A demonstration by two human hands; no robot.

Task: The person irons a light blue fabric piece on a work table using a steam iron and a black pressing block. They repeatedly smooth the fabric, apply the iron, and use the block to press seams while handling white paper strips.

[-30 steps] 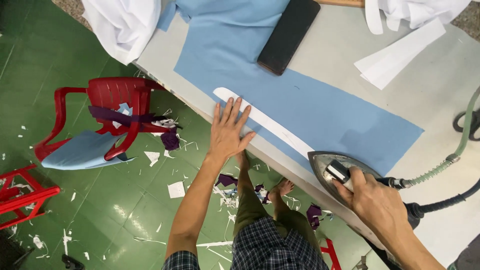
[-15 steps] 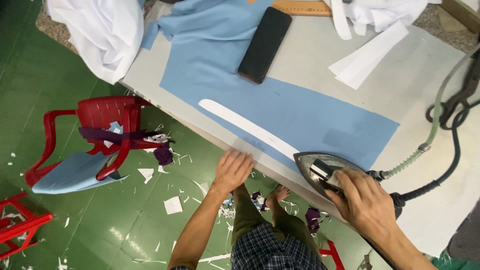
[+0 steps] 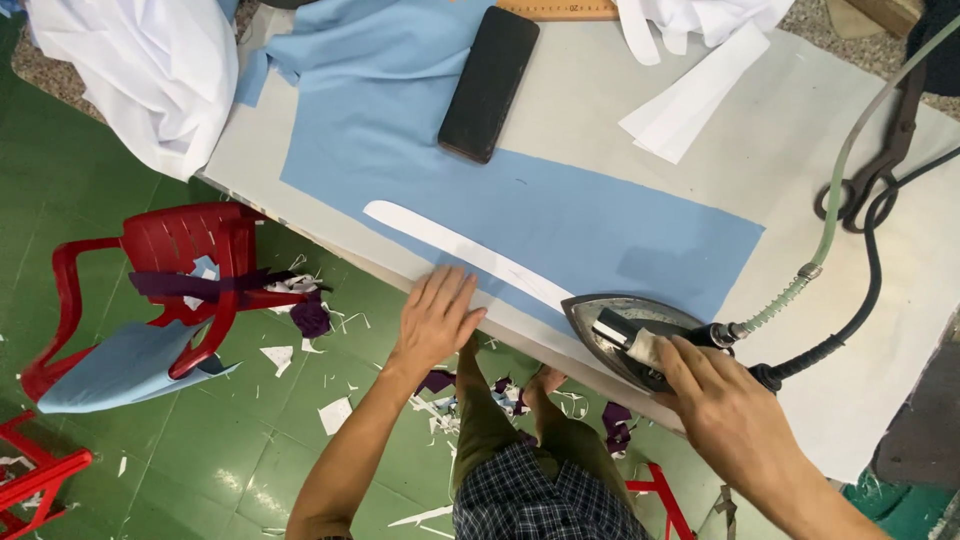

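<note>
**Pressing a white strip onto blue cloth**

A green floor littered with paper and fabric scraps lies under a grey padded tabletop, which runs diagonally through the view. To the left of the left hand stands a red plastic chair draped with blue and purple offcuts; beyond it, a heap of white cloth hangs over the tabletop's far corner.

Across the tabletop lies a long piece of blue fabric, with a curved white interfacing strip along its near edge, between the two hands. The left hand lies flat with fingers spread at the tabletop's edge, just beside the strip's middle. The right hand is closed around the handle of a steam iron, which sits on the strip's right end; its hose and cable trail away past that hand. Above the left hand a black rectangular weight rests on the blue fabric, and loose white strips lie farther off.

Judging by the iron's place, only the right end of the strip is under pressing; the stretch toward the left hand looks yet to be ironed.
</note>
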